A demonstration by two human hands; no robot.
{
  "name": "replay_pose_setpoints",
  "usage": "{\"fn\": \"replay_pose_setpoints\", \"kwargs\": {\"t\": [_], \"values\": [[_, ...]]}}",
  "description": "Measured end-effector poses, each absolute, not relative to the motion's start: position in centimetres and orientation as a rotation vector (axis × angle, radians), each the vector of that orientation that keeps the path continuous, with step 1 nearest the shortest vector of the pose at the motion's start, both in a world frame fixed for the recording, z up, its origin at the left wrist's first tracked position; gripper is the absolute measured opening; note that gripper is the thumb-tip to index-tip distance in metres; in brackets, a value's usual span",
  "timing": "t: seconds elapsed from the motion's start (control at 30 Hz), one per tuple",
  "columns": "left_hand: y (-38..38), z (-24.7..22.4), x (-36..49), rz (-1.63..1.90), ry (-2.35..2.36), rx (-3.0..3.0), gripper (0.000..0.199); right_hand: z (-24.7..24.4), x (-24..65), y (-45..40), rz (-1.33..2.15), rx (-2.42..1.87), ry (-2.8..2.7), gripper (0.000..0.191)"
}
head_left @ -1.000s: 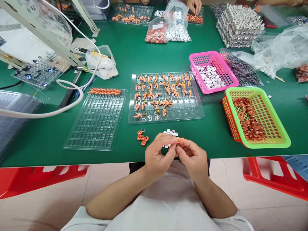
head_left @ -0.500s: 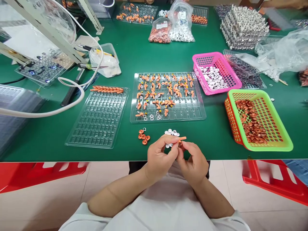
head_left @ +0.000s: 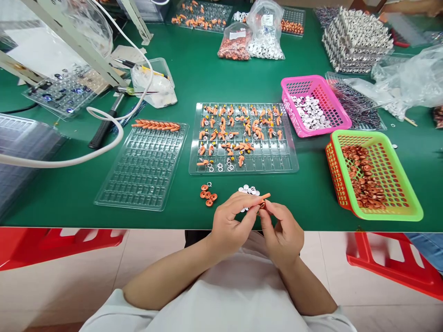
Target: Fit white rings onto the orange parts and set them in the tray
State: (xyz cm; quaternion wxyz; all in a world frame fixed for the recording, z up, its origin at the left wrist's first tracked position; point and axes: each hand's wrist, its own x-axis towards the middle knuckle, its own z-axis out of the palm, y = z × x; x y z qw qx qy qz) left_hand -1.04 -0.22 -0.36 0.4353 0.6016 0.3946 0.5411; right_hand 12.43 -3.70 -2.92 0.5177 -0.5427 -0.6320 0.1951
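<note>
My left hand (head_left: 232, 221) pinches an orange curved piece (head_left: 266, 196) between thumb and fingers; its tip sticks out past them. My right hand (head_left: 284, 230) is closed against a small copper-coloured part (head_left: 262, 204) at the same spot, its fingertips meeting the left ones. Behind the hands lie white discs (head_left: 248, 189), partly covered. Copper-coloured cups (head_left: 208, 196) and a small ring (head_left: 209, 184) rest on the green table to the left. Beyond them a clear tray (head_left: 273, 161) holds orange pieces with metal parts and rings.
A mostly unfilled clear tray (head_left: 138, 170) lies left, beside a hammer (head_left: 104, 127) and white cable (head_left: 119, 133). At right stand a pink basket (head_left: 332, 99) of white discs and a green basket (head_left: 398, 184) of copper-coloured cups. Bags (head_left: 235, 41) lie at the back.
The view has shifted slightly. Both hands still meet at the held parts; my right hand's fingers are spread slightly wider around the copper-coloured part.
</note>
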Motion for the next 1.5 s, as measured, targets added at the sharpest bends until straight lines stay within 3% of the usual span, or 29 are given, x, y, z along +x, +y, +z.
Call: {"fn": "replay_pose_setpoints", "kwargs": {"t": [0.77,1.1,1.5], "values": [[0.5,-1.0,-2.6,1.243,0.911,1.78,0.015,-1.8,14.1,-3.6,1.228,-1.247,-1.093,0.011],[0.9,-1.0,-3.0,1.274,0.761,1.907,0.017,-2.6,14.4,-3.7,1.412,-1.121,-0.984,0.011],[0.8,-0.6,-3.7,1.184,0.785,1.945,0.018,-3.2,14.4,-3.4,1.572,-1.084,-0.877,0.026]]}}
